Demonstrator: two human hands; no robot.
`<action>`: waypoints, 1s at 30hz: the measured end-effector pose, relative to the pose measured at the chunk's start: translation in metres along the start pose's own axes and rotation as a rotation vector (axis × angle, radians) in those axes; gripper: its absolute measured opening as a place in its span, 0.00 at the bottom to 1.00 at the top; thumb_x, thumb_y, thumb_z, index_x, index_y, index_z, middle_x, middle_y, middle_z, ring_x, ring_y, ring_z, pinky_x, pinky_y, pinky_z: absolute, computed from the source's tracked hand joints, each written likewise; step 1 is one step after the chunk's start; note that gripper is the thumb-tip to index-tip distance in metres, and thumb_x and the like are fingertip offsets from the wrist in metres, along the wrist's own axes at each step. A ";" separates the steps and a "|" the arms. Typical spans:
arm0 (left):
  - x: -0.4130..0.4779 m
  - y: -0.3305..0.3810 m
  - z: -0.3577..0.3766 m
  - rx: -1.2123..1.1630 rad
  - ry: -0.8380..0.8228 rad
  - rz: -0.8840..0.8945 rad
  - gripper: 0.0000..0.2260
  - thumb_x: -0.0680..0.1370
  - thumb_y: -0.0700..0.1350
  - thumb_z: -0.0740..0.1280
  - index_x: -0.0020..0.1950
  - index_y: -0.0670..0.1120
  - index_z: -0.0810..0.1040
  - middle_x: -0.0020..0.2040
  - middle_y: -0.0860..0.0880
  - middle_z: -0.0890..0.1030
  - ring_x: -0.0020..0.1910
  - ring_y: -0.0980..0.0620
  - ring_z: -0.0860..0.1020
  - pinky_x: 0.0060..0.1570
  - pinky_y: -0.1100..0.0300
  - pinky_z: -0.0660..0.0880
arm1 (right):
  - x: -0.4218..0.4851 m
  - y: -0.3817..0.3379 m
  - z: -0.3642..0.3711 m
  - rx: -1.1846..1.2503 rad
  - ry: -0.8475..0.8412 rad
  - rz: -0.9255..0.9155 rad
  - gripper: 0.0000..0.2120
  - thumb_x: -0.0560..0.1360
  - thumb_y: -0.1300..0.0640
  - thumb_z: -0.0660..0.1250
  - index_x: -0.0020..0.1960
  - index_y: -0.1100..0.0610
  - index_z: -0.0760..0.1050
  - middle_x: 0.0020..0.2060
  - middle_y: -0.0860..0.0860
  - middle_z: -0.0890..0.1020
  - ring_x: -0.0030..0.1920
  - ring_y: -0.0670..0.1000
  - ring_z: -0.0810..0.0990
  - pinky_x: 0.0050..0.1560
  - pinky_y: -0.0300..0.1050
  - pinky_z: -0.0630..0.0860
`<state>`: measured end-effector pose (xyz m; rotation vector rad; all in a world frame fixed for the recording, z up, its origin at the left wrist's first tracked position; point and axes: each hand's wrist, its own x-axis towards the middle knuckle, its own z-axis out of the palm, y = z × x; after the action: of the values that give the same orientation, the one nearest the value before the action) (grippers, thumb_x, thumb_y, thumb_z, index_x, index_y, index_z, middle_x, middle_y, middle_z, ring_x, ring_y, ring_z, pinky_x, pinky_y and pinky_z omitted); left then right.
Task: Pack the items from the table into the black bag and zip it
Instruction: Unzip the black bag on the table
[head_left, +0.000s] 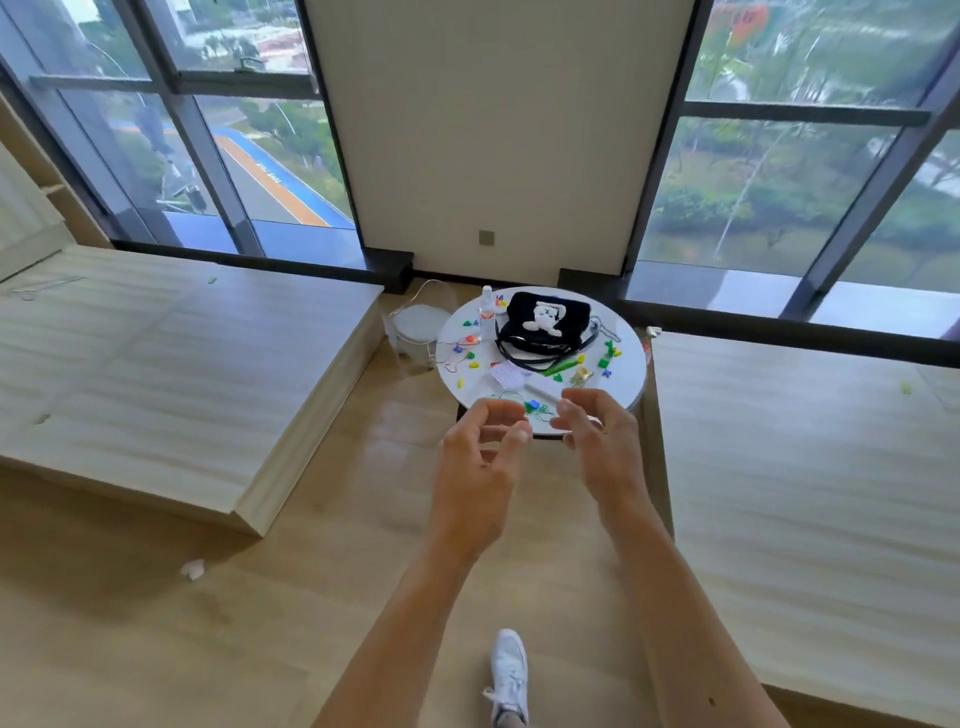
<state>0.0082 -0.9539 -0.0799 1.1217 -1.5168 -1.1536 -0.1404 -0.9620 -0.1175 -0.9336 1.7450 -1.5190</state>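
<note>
A black bag (545, 325) with a white figure on its front stands at the back of a round white table (631, 358), its strap looped in front. Several small coloured toy pieces (605, 358) lie scattered around it, with a clear bottle (487, 306), a white paper note (505, 375) and a blue piece on green string (532, 405). My left hand (480, 457) and my right hand (597, 441) hover side by side at the table's near edge, fingers curled and apart, holding nothing.
A transparent chair (415, 327) stands left of the table. Low pale wooden platforms (171, 364) flank the floor on both sides. Large windows and a white wall column are behind. My white shoe (509, 675) is on the wooden floor below.
</note>
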 end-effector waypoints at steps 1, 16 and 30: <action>0.023 -0.004 0.004 0.009 -0.007 -0.005 0.07 0.75 0.51 0.65 0.50 0.54 0.80 0.46 0.54 0.85 0.45 0.60 0.81 0.41 0.71 0.73 | 0.023 0.001 0.008 0.008 -0.005 0.001 0.06 0.79 0.56 0.69 0.55 0.54 0.80 0.51 0.51 0.85 0.48 0.49 0.86 0.54 0.51 0.81; 0.345 -0.070 0.039 0.067 -0.115 -0.055 0.05 0.78 0.44 0.67 0.51 0.53 0.80 0.46 0.57 0.84 0.46 0.58 0.81 0.44 0.66 0.75 | 0.313 0.008 0.103 -0.091 0.004 0.074 0.03 0.80 0.55 0.67 0.52 0.49 0.79 0.47 0.46 0.84 0.48 0.49 0.85 0.55 0.53 0.81; 0.627 -0.164 0.090 0.084 -0.515 -0.155 0.03 0.80 0.46 0.67 0.51 0.50 0.80 0.47 0.57 0.83 0.46 0.62 0.79 0.44 0.73 0.72 | 0.544 0.063 0.173 -0.154 0.261 0.317 0.07 0.79 0.56 0.68 0.56 0.55 0.80 0.51 0.51 0.85 0.53 0.57 0.84 0.59 0.60 0.80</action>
<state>-0.1736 -1.5750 -0.1749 1.0600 -1.9040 -1.5842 -0.3001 -1.5056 -0.2091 -0.5120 2.1052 -1.3583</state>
